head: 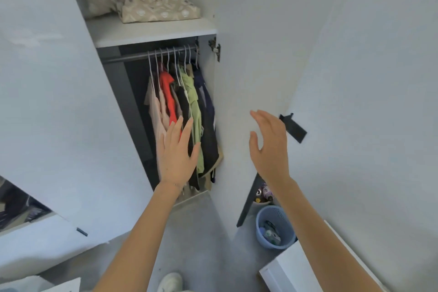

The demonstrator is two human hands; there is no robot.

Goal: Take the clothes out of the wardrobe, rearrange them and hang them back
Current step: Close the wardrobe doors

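Note:
The wardrobe stands open, with several garments on white hangers bunched at the right end of the metal rail (132, 56). From left to right hang pale pink tops (155, 111), a red top (168, 95), a black garment (184, 106), a light green shirt (195, 111) and dark navy clothes (208, 121). My left hand (176, 152) is raised in front of the lower part of the clothes, fingers spread, holding nothing. Over by the open right door (248, 54), my right hand (270, 142) also has its fingers apart and is empty.
Patterned beige bedding (151, 5) lies on the shelf above the rail. The left door (47, 102) stands open. A black handle (294, 127) sits on the right door. A blue basket (275, 227) with small items stands on the grey floor at lower right, beside a white box (291, 270).

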